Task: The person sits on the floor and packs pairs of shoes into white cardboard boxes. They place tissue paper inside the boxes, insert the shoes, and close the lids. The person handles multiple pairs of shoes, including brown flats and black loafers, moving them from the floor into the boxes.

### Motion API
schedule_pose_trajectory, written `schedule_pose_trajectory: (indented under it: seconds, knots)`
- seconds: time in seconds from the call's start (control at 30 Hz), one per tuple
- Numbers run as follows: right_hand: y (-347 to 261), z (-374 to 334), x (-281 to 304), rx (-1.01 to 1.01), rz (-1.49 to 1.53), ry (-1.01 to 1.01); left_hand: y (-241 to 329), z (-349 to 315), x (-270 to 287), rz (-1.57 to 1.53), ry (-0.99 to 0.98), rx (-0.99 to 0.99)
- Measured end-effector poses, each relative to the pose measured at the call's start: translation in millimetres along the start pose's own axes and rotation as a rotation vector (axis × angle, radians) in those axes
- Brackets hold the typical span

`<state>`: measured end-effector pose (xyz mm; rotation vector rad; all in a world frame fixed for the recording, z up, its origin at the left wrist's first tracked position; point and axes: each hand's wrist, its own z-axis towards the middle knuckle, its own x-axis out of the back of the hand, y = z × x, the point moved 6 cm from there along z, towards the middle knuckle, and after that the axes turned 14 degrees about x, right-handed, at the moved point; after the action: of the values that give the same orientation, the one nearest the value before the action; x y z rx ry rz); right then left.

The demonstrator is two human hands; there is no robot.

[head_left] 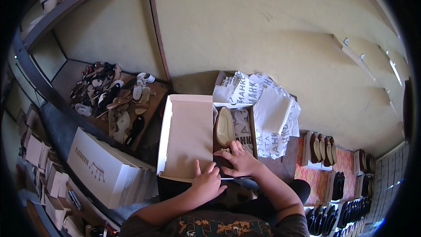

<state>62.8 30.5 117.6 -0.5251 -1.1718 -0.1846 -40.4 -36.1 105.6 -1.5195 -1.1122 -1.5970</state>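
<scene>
An open white shoe box [186, 131] rests on my lap, its lid folded out to the left. A beige flat shoe [224, 127] lies inside it on printed tissue paper [243, 131]. My right hand [241, 160] presses down inside the box near the shoe's heel, fingers spread. My left hand [206, 182] rests on the near edge of the lid, beside the right hand. It seems to hold nothing.
Crumpled printed wrapping paper [267, 105] is heaped behind the box. A closed white shoe box [103, 169] lies to my left. A pile of sandals [112, 98] sits on a low shelf at the left. Rows of shoes [324, 149] stand on shelves at the right.
</scene>
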Motion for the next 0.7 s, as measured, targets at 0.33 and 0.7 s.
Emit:
schedule_pose_trajectory:
  seconds: [0.33,0.7]
  knots:
    - [6.7,-4.6,-27.1,0.009,-0.008,-0.073,0.2,1.1,2.1,0.004,-0.025,0.006]
    - [12.7,-2.4,-43.2,-0.071,0.009,-0.251,-1.1,3.7,-1.3,-0.018,-0.073,0.005]
